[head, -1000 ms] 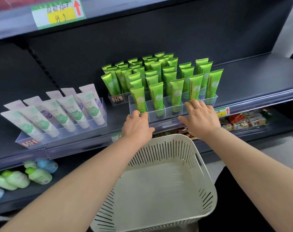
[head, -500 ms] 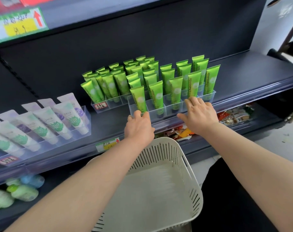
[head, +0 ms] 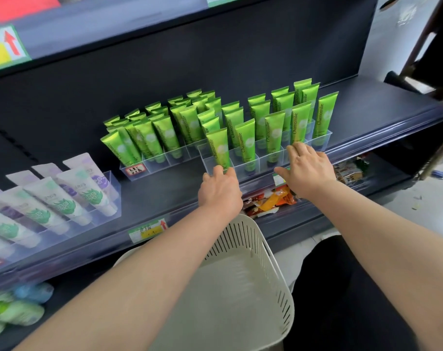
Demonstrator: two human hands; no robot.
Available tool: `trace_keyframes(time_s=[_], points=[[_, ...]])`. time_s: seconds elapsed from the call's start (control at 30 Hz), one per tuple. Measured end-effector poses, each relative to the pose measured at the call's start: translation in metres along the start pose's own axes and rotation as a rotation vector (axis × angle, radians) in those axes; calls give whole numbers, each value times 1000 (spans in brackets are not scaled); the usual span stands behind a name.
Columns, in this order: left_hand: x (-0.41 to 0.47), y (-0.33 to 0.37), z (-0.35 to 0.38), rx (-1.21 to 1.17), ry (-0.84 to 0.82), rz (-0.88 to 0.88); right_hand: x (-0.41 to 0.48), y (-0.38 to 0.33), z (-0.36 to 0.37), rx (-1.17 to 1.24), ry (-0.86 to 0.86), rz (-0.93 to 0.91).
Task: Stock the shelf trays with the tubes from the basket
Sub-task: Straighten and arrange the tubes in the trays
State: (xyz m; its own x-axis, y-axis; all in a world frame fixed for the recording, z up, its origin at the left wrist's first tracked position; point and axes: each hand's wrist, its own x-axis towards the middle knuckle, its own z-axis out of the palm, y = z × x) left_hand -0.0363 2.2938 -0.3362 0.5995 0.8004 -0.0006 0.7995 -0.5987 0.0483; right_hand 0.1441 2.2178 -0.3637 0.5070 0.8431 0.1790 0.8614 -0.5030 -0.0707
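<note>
Two clear trays on the dark shelf hold upright green tubes. The right tray [head: 325, 140] stands a little forward of the left tray [head: 154, 171]. Its front row of green tubes [head: 246, 143] faces me. My left hand [head: 220, 190] touches the tray's front left corner with its fingertips. My right hand [head: 307, 168] lies spread against the front wall further right. Neither hand holds a tube. Below my arms sits the white slotted basket [head: 240, 239], and no tubes show inside it.
A third clear tray [head: 114, 196] with white and purple tubes stands at the left of the same shelf. Snack packets [head: 273, 198] lie on the shelf below, and rounded bottles [head: 18, 312] at the lower left. Price labels [head: 149, 230] line the shelf edge.
Both hands stay on the front of the right tray. My view has swung right, so the shelf contents sit further left in the picture.
</note>
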Motion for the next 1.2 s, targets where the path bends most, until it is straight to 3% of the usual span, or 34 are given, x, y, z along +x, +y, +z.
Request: trace_keyframes(time_s=[1.2], points=[[28,67,-10,33,-41,84,14,57,3,53,-15,179]])
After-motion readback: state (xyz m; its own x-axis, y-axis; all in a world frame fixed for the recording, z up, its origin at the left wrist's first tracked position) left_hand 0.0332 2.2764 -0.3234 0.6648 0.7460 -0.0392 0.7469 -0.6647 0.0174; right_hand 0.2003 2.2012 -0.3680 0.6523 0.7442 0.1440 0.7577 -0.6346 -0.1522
